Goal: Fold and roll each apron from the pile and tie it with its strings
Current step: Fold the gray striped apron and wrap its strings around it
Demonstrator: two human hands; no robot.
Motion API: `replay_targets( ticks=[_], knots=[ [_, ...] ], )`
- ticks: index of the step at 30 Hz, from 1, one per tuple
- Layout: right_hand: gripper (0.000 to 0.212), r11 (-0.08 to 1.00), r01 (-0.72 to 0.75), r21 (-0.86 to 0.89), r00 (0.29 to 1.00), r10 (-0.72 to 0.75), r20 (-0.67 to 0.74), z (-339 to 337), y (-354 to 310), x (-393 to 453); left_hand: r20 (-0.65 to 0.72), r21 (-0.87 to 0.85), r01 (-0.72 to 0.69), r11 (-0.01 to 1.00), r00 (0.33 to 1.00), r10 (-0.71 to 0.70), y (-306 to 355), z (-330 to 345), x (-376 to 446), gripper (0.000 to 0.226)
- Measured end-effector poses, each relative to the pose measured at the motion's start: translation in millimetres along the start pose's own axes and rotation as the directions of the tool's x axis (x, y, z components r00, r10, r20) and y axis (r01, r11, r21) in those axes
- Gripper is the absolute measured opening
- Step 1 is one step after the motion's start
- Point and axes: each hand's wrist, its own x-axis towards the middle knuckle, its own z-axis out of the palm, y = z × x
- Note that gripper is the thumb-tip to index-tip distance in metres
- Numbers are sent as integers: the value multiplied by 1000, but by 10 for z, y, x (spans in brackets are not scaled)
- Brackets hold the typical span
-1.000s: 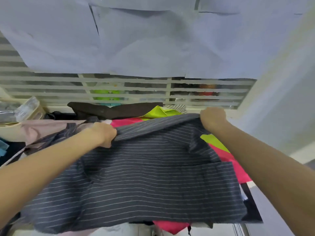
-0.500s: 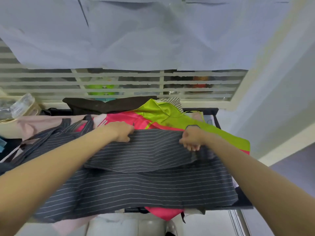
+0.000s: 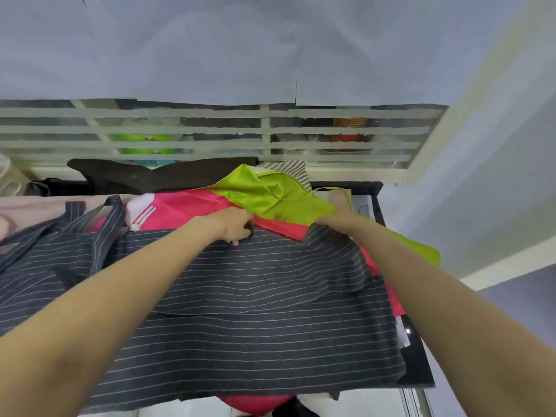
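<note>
A dark grey pinstriped apron (image 3: 240, 296) lies across the pile, its far part folded over onto the near part. Its striped strings (image 3: 99, 227) trail off to the left. My left hand (image 3: 236, 225) grips the far folded edge near the middle, fingers curled into the cloth. At the far right corner, my right hand (image 3: 334, 221) holds the apron, where the fabric rises up and hides the fingertips. Beneath it lie a pink apron (image 3: 186, 209) and a lime green apron (image 3: 270, 194).
A dark brown cloth (image 3: 150, 176) lies at the back along a white window grille (image 3: 210, 145). Pale pink fabric (image 3: 30, 203) sits at the far left. The black table edge (image 3: 421, 371) shows on the right, with a white wall beyond.
The apron's far edge, held up a second ago, has been folded toward me and laid down. My hands have since spread apart along the fold, the right one moving right.
</note>
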Motion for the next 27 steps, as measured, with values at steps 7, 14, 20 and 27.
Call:
replay_targets(
  ticks=[7, 14, 20, 27],
  knots=[
    [18, 950, -97, 298, 988, 57, 142, -174, -94, -21, 147, -220, 107, 970, 986, -76, -125, -74, 71, 18],
    [37, 830, 183, 527, 924, 38, -381, -601, 202, 112, -40, -172, 123, 977, 990, -132, -21, -332, 99, 23],
    [57, 993, -8, -118, 904, -44, -426, -476, 261, 83, -527, 92, 118, 989, 848, -52, -95, -206, -7, 27],
    [45, 872, 24, -489, 854, -272, -444, -15, -152, 132, -489, 154, 127, 980, 872, -36, -517, -74, -338, 39]
  ],
)
